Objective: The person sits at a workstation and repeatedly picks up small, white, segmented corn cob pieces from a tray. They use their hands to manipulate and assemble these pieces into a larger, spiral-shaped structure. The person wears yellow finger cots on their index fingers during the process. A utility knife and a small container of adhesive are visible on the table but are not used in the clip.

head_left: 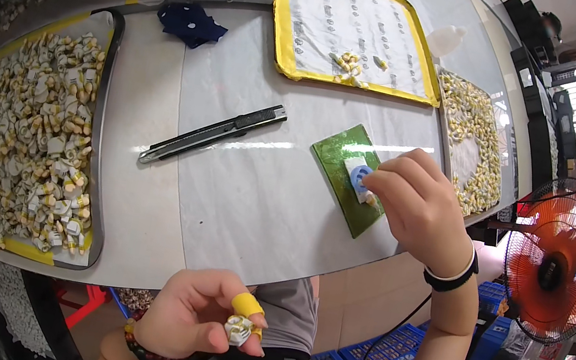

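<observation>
Pinching small white-and-yellow piece (237, 331) with left hand (192, 310) just off near edge of worktop (236, 209); right hand (427, 211) at blue disc (360, 176) on green pad (339, 150) by that edge, can't tell if fingers (390, 185) grip.

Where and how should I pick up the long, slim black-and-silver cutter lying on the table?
Probably pinch the cutter across its black upper-right half, coming straight down from above: it lies flat and diagonal on the smooth pale tabletop, nothing covers it, and its tapered silver end points lower left.
</observation>
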The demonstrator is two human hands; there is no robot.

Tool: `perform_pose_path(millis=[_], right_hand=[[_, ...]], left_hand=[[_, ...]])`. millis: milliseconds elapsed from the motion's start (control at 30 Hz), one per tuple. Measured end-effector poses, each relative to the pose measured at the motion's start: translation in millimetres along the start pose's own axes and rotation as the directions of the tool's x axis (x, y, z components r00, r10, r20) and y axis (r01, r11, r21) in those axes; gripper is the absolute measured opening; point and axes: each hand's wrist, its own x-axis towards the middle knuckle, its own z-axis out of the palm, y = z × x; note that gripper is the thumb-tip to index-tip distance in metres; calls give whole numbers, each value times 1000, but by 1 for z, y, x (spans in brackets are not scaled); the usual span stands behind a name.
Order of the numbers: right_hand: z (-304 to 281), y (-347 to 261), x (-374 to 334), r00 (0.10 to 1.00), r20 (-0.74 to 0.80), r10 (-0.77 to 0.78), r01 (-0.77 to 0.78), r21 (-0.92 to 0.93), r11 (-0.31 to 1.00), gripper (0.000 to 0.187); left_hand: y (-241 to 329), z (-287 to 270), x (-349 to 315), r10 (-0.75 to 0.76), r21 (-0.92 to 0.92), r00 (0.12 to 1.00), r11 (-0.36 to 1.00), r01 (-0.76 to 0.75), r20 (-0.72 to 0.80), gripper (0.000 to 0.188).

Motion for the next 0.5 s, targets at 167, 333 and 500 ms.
perform_pose_path(millis=[167, 333, 500], right_hand=[[-9, -6, 1, 998, 64, -17, 24, -100, 995, 16], [-6, -8, -1, 1000, 21, -8, 10, -91, 996, 18], [-15, -26, 7, 985, -164, 61, -48, 83, 995, 16]], left_hand=[[3, 2, 3, -27, -62, 1000, 998, 26, -13, 49], [4, 8, 9, -83, -77, 996, 994, 81, -30, 47], [3, 11, 15, -207, -134, 977, 971, 199, -54, 48]])
